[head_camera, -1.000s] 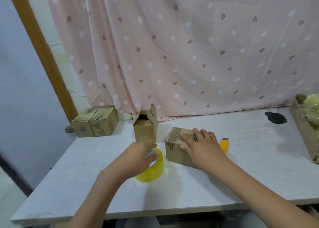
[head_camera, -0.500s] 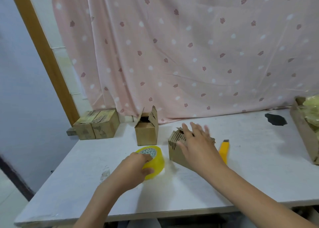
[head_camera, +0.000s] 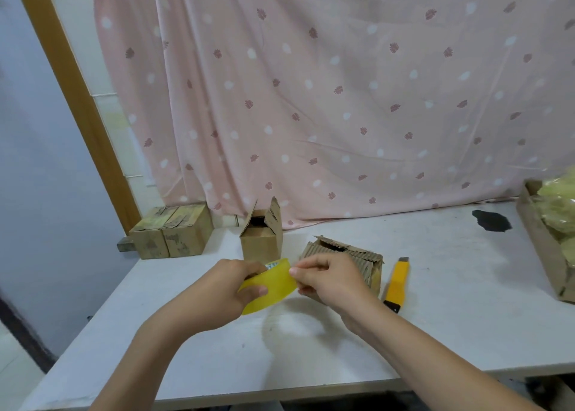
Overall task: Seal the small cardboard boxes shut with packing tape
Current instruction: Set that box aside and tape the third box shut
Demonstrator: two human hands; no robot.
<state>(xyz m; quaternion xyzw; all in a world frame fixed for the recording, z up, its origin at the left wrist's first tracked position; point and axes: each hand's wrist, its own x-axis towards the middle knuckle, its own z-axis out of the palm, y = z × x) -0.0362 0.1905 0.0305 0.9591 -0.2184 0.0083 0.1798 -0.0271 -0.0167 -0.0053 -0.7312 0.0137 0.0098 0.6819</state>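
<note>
Both my hands have left their earlier spots: my right hand [head_camera: 329, 278] has come off the top of the corrugated box [head_camera: 348, 256], whose flaps have sprung up a little, and my left hand [head_camera: 224, 286] has lifted the tape roll [head_camera: 269, 287] off the table [head_camera: 451, 326]. My right fingers [head_camera: 303, 269] are pinched together at the roll's rim, at about three o'clock on it, picking for the loose end; whether they have caught it I cannot tell. My left fingers are curled round the roll, thumb across its face.

I should hold the roll steady and scrape with a nail until the end lifts cleanly, then draw out a length in one straight pull so it does not split or fold on itself.

Just beyond my right hand sits the corrugated box, unsealed. At eleven o'clock from it stands an open box [head_camera: 261, 239], flaps upright. Right of the corrugated box, at three o'clock, lies the yellow cutter [head_camera: 396, 281], ready for the cut.
</note>
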